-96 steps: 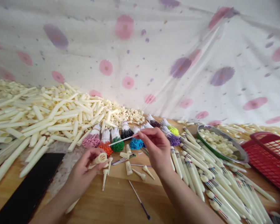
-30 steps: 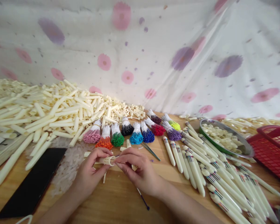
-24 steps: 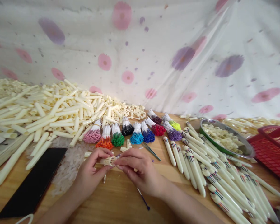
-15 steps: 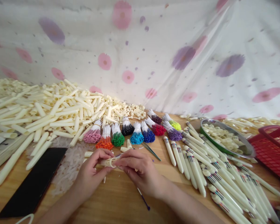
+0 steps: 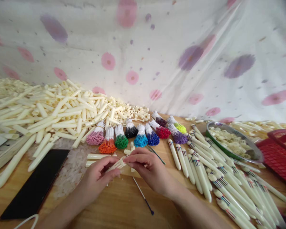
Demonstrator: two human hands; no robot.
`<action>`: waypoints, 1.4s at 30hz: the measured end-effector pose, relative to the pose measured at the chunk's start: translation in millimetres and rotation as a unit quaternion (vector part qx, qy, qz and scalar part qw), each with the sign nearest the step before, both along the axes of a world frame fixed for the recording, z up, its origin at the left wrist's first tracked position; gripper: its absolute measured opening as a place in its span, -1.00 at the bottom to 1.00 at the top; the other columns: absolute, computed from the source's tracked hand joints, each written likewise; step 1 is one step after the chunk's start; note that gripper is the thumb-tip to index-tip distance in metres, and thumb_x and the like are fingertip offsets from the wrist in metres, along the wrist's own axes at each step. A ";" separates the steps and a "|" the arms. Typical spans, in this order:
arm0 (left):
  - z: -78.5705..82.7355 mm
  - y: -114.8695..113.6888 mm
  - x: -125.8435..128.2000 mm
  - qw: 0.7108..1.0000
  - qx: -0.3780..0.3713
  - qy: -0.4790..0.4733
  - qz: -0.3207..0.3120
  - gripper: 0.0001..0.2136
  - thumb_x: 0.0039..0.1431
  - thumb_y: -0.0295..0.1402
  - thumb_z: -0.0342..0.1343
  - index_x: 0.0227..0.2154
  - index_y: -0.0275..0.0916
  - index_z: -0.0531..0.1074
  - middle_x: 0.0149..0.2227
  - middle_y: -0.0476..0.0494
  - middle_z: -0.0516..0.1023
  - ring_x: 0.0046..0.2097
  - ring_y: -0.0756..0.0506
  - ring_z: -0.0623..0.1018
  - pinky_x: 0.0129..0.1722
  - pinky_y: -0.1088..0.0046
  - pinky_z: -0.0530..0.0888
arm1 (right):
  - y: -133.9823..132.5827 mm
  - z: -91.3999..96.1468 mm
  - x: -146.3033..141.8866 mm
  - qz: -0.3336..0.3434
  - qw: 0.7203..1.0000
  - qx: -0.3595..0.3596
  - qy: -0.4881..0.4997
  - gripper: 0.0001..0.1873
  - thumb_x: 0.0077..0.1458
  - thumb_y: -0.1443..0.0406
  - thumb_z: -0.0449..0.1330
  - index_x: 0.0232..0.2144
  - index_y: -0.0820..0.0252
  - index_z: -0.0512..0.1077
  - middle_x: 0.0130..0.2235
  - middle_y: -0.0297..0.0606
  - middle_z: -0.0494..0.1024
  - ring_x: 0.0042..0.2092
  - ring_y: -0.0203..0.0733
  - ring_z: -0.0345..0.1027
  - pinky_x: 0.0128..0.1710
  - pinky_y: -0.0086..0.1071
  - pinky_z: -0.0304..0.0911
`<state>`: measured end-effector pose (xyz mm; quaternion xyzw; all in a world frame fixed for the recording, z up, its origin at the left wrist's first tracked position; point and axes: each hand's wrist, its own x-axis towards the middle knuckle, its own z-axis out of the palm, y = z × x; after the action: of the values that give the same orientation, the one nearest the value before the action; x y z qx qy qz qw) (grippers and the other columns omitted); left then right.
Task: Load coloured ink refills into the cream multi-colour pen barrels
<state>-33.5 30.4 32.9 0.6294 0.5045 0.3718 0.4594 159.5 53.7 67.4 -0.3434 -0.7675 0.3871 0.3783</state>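
Note:
My left hand (image 5: 98,176) is closed round a cream pen barrel (image 5: 116,164), gripping it from below. My right hand (image 5: 147,168) pinches the barrel's right end with thumb and forefinger; whether a thin refill sits between those fingers is hidden. Both hands meet over the wooden table (image 5: 124,206), just in front of a row of refill bundles with coloured ends (image 5: 133,136). A loose blue-tipped refill (image 5: 143,196) lies on the table under my right wrist.
A big heap of cream barrels (image 5: 50,111) fills the left. Assembled pens (image 5: 212,171) lie in rows at right, beside a metal bowl of small parts (image 5: 233,144) and a red basket (image 5: 280,149). A black phone (image 5: 35,184) lies at lower left. Flowered cloth hangs behind.
My right hand came down from the refill bundles with a thin white refill to the barrel in my left hand. Since then both hands have stayed together, shifting slightly lower.

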 end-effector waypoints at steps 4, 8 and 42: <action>-1.8 0.3 -0.4 1.000 0.021 0.020 0.009 -0.86 0.07 -0.32 0.11 -0.29 -0.19 0.43 -0.26 -0.08 0.54 -0.15 -0.14 0.50 -0.19 0.41 0.42 | -5.8 -0.5 -5.5 -0.026 0.999 -0.040 0.021 -0.84 0.12 0.33 0.12 -0.32 0.13 0.52 -0.34 -0.28 0.46 -0.29 -0.30 0.35 -0.29 -0.41 0.28; -2.9 1.6 0.0 1.000 0.011 -0.010 0.000 -0.88 0.08 -0.33 0.11 -0.30 -0.18 0.42 -0.23 -0.08 0.55 -0.17 -0.11 0.50 -0.15 0.40 0.41 | -4.0 3.1 -1.7 -0.046 0.999 -0.014 -0.017 -0.85 0.11 0.35 0.13 -0.28 0.15 0.48 -0.31 -0.27 0.45 -0.31 -0.31 0.32 -0.35 -0.45 0.24; -3.9 0.8 1.2 0.994 0.049 -0.093 0.011 -0.83 -0.11 -0.53 0.21 -0.49 -0.19 0.34 -0.34 -0.04 0.51 -0.20 -0.08 0.52 -0.18 0.43 0.42 | 14.2 -33.1 81.4 -0.211 0.858 0.041 -0.466 -0.95 0.14 0.39 0.03 -0.36 0.20 0.28 -0.49 -0.31 0.48 -0.48 -0.20 0.37 -0.52 -0.43 0.13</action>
<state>-32.3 31.2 29.0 0.6085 0.4475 0.4580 0.4687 240.9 67.9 34.3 -0.6216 -0.7785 0.0609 0.0623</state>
